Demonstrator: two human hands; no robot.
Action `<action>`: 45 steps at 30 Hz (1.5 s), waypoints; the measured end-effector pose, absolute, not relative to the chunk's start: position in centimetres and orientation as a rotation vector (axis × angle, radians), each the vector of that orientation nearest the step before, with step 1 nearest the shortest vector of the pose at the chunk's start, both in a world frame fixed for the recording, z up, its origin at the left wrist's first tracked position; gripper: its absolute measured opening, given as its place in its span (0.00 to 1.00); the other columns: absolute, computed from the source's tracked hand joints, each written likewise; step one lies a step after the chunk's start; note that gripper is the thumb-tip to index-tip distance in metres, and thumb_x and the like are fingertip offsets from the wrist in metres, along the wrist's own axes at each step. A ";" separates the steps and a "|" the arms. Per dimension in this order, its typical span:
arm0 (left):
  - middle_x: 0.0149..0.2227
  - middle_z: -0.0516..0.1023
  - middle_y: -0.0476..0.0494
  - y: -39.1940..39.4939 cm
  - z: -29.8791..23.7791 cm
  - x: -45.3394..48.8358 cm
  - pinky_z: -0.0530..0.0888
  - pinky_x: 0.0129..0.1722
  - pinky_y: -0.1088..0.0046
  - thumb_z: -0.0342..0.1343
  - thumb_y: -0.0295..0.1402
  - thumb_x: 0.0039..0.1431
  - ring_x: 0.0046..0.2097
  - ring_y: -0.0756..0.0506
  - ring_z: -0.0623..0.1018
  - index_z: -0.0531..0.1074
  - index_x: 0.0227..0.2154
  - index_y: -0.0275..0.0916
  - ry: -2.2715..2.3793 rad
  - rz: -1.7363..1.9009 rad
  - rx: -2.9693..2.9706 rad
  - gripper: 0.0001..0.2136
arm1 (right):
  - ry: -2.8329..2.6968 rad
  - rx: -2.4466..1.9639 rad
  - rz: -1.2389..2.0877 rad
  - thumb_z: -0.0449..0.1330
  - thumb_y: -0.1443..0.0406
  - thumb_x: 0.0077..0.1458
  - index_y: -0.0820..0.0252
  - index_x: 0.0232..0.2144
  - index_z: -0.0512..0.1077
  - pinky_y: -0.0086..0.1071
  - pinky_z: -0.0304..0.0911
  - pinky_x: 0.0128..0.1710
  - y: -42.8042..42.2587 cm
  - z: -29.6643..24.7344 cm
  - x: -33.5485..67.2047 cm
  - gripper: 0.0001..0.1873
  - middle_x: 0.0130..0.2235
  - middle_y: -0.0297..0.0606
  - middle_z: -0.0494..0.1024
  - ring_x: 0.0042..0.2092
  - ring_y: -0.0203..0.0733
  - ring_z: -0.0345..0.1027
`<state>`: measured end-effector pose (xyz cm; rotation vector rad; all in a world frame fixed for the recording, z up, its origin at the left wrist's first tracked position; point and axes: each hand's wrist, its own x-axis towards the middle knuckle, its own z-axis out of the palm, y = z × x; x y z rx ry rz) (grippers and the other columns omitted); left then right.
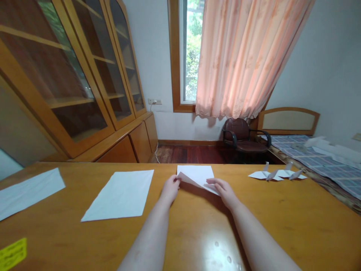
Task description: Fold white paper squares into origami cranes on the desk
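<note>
A white sheet of paper (196, 172) lies near the far edge of the wooden table (186, 233), between my hands. Its near left corner is lifted and bends over, with a shaded underside. My left hand (170, 188) pinches that raised corner between thumb and fingers. On the sheet's right side rests my right hand (224, 190), its fingers stretched out over the paper near the right corner. Whether the right thumb presses from below is hidden.
Left of my arms lie a white paper sheet (121, 194), another sheet (31, 192) and a yellow note (13, 254). Two folded paper birds (265, 174) stand at the far right. Beyond the table are a glass-door cabinet (113, 128), an armchair (245, 139) and a bed (324, 158).
</note>
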<state>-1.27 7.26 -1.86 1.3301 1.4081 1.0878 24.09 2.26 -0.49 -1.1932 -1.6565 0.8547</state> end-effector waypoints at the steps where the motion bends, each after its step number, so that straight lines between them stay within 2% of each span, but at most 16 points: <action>1: 0.31 0.77 0.45 7.3 -1.9 -1.3 0.69 0.32 0.73 0.53 0.35 0.52 0.33 0.46 0.74 0.72 0.29 0.40 1.415 1.091 1.299 0.06 | -1.633 -1.173 0.872 0.50 0.44 0.53 0.62 0.41 0.74 0.47 0.60 0.51 2.2 -0.4 24.2 0.30 0.44 0.48 0.77 0.48 0.52 0.69; 6: 0.34 0.77 0.44 7.3 -1.7 -1.4 0.70 0.31 0.74 0.54 0.33 0.52 0.35 0.46 0.76 0.72 0.32 0.40 1.434 1.128 1.186 0.05 | -1.580 -1.108 0.920 0.54 0.43 0.49 0.61 0.42 0.74 0.47 0.61 0.52 2.3 -0.4 25.0 0.30 0.45 0.49 0.76 0.48 0.52 0.68; 9: 0.34 0.77 0.43 7.2 -1.6 -1.4 0.70 0.31 0.75 0.53 0.33 0.53 0.37 0.46 0.76 0.71 0.32 0.39 1.414 1.145 1.153 0.05 | -1.550 -1.186 0.938 0.60 0.49 0.47 0.60 0.45 0.72 0.46 0.60 0.53 2.7 -0.9 25.3 0.28 0.47 0.47 0.75 0.50 0.51 0.67; 11: 0.34 0.77 0.42 7.1 -1.5 -1.3 0.69 0.30 0.75 0.53 0.33 0.54 0.38 0.45 0.76 0.70 0.32 0.39 1.404 1.151 1.142 0.05 | -1.535 -1.391 0.868 0.63 0.55 0.45 0.60 0.44 0.73 0.46 0.59 0.54 3.0 -1.3 25.3 0.25 0.48 0.46 0.75 0.51 0.51 0.67; 14: 0.33 0.77 0.43 7.1 -1.4 -1.1 0.68 0.29 0.76 0.53 0.33 0.54 0.37 0.45 0.76 0.70 0.30 0.39 1.401 1.146 1.141 0.04 | -1.646 -1.557 0.727 0.62 0.59 0.45 0.59 0.43 0.75 0.47 0.57 0.55 3.5 -1.6 25.3 0.21 0.47 0.45 0.76 0.50 0.52 0.67; 17: 0.32 0.76 0.44 7.0 -1.3 -0.9 0.67 0.29 0.75 0.54 0.35 0.53 0.36 0.46 0.76 0.70 0.29 0.39 1.392 1.139 1.138 0.05 | -1.781 -1.569 0.603 0.58 0.61 0.49 0.58 0.38 0.77 0.46 0.56 0.55 3.8 -1.5 25.4 0.15 0.45 0.43 0.77 0.50 0.51 0.67; 21: 0.30 0.76 0.45 7.1 -1.5 -0.7 0.68 0.32 0.73 0.55 0.36 0.52 0.35 0.45 0.75 0.70 0.28 0.39 1.407 1.128 1.132 0.06 | -1.823 -1.556 0.622 0.53 0.62 0.53 0.58 0.37 0.78 0.43 0.60 0.52 3.8 -1.1 25.7 0.15 0.43 0.42 0.78 0.48 0.50 0.69; 27: 0.30 0.76 0.45 7.2 -1.6 -1.3 0.69 0.36 0.71 0.56 0.34 0.51 0.35 0.44 0.75 0.71 0.27 0.39 1.426 1.111 1.228 0.04 | -1.807 -1.561 0.646 0.53 0.62 0.52 0.57 0.39 0.77 0.42 0.60 0.52 3.8 -0.8 25.7 0.16 0.45 0.41 0.78 0.49 0.49 0.68; 32: 0.31 0.76 0.44 7.0 -0.7 -2.2 0.67 0.45 0.64 0.56 0.33 0.50 0.38 0.41 0.74 0.74 0.26 0.41 1.480 1.096 1.512 0.04 | -1.798 -1.545 0.691 0.53 0.62 0.52 0.57 0.39 0.77 0.42 0.60 0.52 4.0 -1.2 25.9 0.15 0.44 0.41 0.78 0.49 0.49 0.69; 38: 0.38 0.74 0.42 6.9 -0.4 -4.6 0.64 0.53 0.61 0.61 0.28 0.43 0.44 0.39 0.73 0.77 0.23 0.42 1.443 1.051 1.769 0.03 | -1.691 -1.547 0.764 0.61 0.65 0.42 0.61 0.30 0.77 0.43 0.61 0.50 4.3 -2.4 26.1 0.09 0.45 0.48 0.76 0.47 0.52 0.70; 42: 0.46 0.74 0.41 6.6 -0.1 -5.5 0.65 0.55 0.61 0.64 0.35 0.41 0.48 0.37 0.73 0.79 0.31 0.44 1.410 0.988 1.800 0.11 | -1.653 -1.593 0.750 0.59 0.68 0.42 0.60 0.29 0.77 0.42 0.60 0.52 4.0 -2.0 25.9 0.09 0.45 0.45 0.76 0.48 0.49 0.70; 45: 0.51 0.72 0.41 6.6 0.2 -5.1 0.64 0.56 0.63 0.61 0.34 0.45 0.53 0.38 0.70 0.78 0.38 0.42 1.358 0.942 1.892 0.14 | -1.626 -1.620 0.755 0.58 0.69 0.42 0.61 0.30 0.77 0.38 0.59 0.52 3.8 -1.5 25.8 0.10 0.46 0.45 0.76 0.49 0.47 0.69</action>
